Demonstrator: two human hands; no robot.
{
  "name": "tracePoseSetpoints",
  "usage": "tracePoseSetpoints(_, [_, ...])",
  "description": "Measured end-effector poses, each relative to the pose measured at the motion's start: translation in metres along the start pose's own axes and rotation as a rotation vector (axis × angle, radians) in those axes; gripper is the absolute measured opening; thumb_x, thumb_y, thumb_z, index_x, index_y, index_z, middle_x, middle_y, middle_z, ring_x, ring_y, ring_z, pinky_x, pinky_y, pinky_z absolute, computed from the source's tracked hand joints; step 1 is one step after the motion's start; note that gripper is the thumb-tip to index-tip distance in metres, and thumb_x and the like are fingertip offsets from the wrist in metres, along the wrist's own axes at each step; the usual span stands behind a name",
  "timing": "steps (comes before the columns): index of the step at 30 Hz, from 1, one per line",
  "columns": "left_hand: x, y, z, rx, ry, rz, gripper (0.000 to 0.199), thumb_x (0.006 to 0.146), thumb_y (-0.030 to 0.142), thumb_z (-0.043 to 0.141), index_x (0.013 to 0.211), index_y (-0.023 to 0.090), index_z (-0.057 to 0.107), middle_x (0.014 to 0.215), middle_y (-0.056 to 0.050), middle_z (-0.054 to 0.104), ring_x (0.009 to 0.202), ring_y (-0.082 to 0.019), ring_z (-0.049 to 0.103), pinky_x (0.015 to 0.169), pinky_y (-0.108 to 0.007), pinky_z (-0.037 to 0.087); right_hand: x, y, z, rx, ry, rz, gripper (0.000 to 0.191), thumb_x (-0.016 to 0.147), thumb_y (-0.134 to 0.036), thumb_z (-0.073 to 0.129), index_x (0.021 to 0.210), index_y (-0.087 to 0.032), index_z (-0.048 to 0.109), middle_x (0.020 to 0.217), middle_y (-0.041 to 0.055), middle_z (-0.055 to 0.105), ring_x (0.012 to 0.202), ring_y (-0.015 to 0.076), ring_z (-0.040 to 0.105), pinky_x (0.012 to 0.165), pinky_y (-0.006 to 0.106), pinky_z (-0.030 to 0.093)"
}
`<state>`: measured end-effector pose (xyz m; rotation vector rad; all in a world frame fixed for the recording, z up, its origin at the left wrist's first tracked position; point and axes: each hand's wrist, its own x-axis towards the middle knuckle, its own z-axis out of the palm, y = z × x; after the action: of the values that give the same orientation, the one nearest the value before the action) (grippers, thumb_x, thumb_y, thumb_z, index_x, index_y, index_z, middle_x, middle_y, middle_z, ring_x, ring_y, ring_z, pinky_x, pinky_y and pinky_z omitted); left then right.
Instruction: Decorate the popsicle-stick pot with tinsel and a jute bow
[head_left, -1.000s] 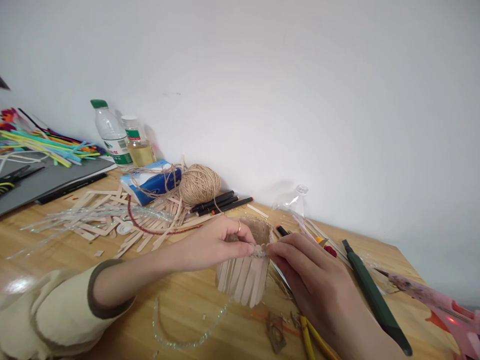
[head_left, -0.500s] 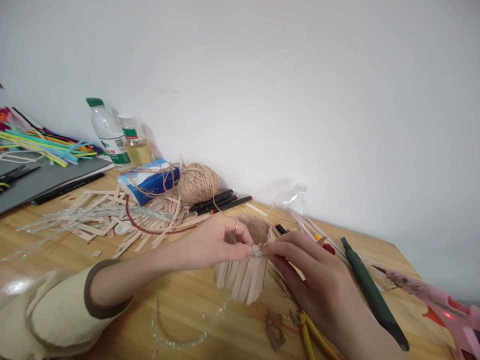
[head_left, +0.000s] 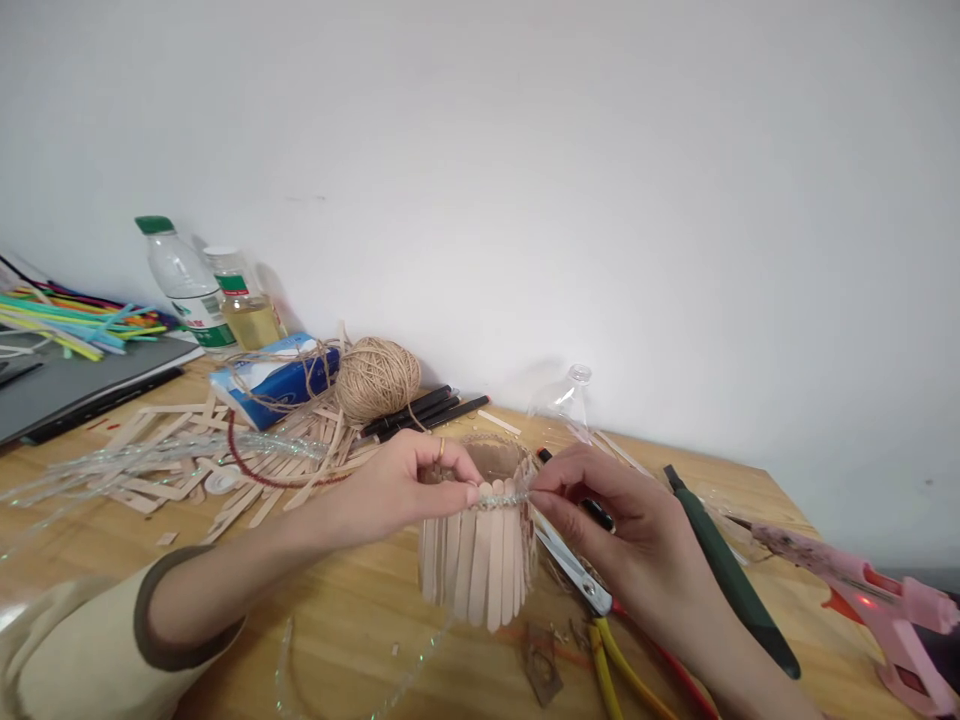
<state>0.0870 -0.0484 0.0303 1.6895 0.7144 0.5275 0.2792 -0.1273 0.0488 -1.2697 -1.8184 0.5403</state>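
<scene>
A round holder (head_left: 476, 570) covered in upright wooden craft sticks stands between my hands, its opening facing up and partly hidden by my fingers. Across the front sticks, near their tops, runs a sparkly silver pipe cleaner (head_left: 504, 500); its loose tail curves down over the table at the lower left. My left hand (head_left: 427, 478) pinches the pipe cleaner against the left of the stick tops, thumb and fingertips pressed together. On the other side my right hand (head_left: 611, 510) pinches it at the holder's right edge, close beside scissors (head_left: 574, 570) lying under my wrist.
At right lie a dark green tool (head_left: 731, 570) and a pink glue gun (head_left: 847, 580), its red light on. Yellow-handled pliers (head_left: 611, 665) lie in front. Behind my left arm are loose craft sticks (head_left: 180, 440), a twine ball (head_left: 379, 380), markers (head_left: 427, 410) and bottles (head_left: 187, 285).
The camera view has shifted, so the background sits further left. My right hand has drawn slightly away from my left, showing more pipe cleaner between them. The scissors' blades now show.
</scene>
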Motion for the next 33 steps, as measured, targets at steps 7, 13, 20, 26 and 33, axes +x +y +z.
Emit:
tracePoseSetpoints(7, [-0.0019,0.0025,0.0005,0.002,-0.006,0.018,0.013,0.074,0.027,0.058,0.072,0.015,0.063,0.073,0.000,0.064,0.068,-0.012,0.053,0.062,-0.023,0.039,0.0015,-0.0017,-0.0006,0.039,-0.023,0.062,0.014,0.080,-0.011,0.054,0.070,-0.019,0.061,0.067,-0.0021,0.062,0.062,0.0105,0.055,0.057,0.020,0.044])
tracePoseSetpoints(13, [-0.0017,0.0047,0.0011,0.009,-0.005,0.050,0.012,0.074,0.025,0.057,0.071,0.015,0.063,0.071,0.001,0.062,0.066,-0.011,0.050,0.061,-0.023,0.036,0.0009,-0.0013,0.0004,0.034,-0.044,0.090,0.015,0.079,-0.008,0.052,0.069,-0.018,0.059,0.065,-0.0028,0.059,0.060,0.0096,0.052,0.055,0.020,0.042])
tracePoseSetpoints(20, [-0.0041,0.0023,0.0014,0.023,-0.004,0.083,0.013,0.074,0.027,0.058,0.070,0.015,0.063,0.069,0.001,0.058,0.066,-0.011,0.046,0.060,-0.024,0.034,0.0015,0.0000,-0.0005,0.022,-0.085,0.096,0.013,0.079,-0.010,0.053,0.071,-0.019,0.058,0.065,-0.0043,0.058,0.059,0.0076,0.051,0.053,0.017,0.040])
tracePoseSetpoints(26, [-0.0058,0.0014,0.0015,0.051,-0.012,0.114,0.014,0.076,0.028,0.057,0.071,0.016,0.063,0.069,0.001,0.054,0.067,-0.012,0.045,0.062,-0.026,0.034,-0.0002,-0.0011,-0.0013,0.003,-0.102,0.091,0.014,0.081,-0.010,0.052,0.070,-0.019,0.056,0.065,-0.0049,0.056,0.059,0.0072,0.049,0.053,0.017,0.038])
tracePoseSetpoints(33, [-0.0065,0.0017,0.0018,0.100,-0.034,0.204,0.009,0.077,0.019,0.056,0.073,0.016,0.063,0.074,0.000,0.059,0.072,-0.012,0.047,0.064,-0.025,0.035,-0.0010,-0.0022,-0.0019,-0.059,-0.138,0.090,0.015,0.082,-0.011,0.051,0.071,-0.019,0.054,0.066,-0.0049,0.055,0.060,0.0076,0.048,0.054,0.018,0.038])
